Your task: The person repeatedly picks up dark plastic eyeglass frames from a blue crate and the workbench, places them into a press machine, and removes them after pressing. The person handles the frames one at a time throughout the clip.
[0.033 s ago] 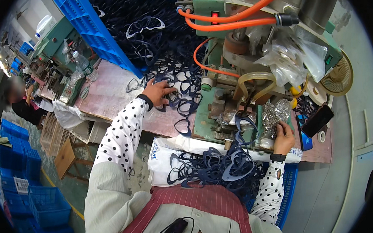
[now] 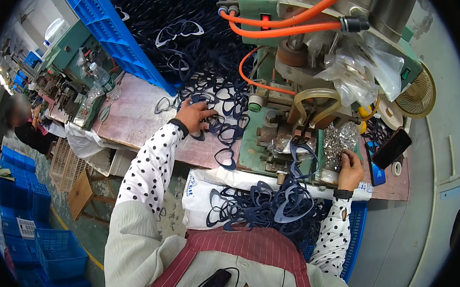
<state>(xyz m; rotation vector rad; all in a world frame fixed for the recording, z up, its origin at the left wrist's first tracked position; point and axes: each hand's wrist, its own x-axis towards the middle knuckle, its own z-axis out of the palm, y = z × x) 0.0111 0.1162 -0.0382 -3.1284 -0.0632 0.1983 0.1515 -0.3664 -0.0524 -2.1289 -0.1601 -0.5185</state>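
My left hand (image 2: 193, 116) rests on loose, dark blue, spectacle-shaped flat pieces (image 2: 226, 127) on the worktable, its fingers spread. At the near edge of a heap of small shiny metal parts (image 2: 333, 148), my right hand (image 2: 350, 172) has its thumb and fingers pinched together; what lies between them is too small to make out. Between the hands stands a green press machine (image 2: 253, 153). One dark blue piece (image 2: 304, 162) hangs at its front, below the tooling. More such pieces (image 2: 258, 204) are piled in front of my apron, partly on a white sack (image 2: 197, 197).
A blue crate (image 2: 120, 37) spilling dark blue pieces stands at the back left. Orange air hoses (image 2: 286, 26) cross the machine. Two phones (image 2: 392, 149) and a tape roll (image 2: 396, 168) lie at right. Blue baskets (image 2: 60, 251) and a wooden stool (image 2: 81, 194) stand on the floor at left.
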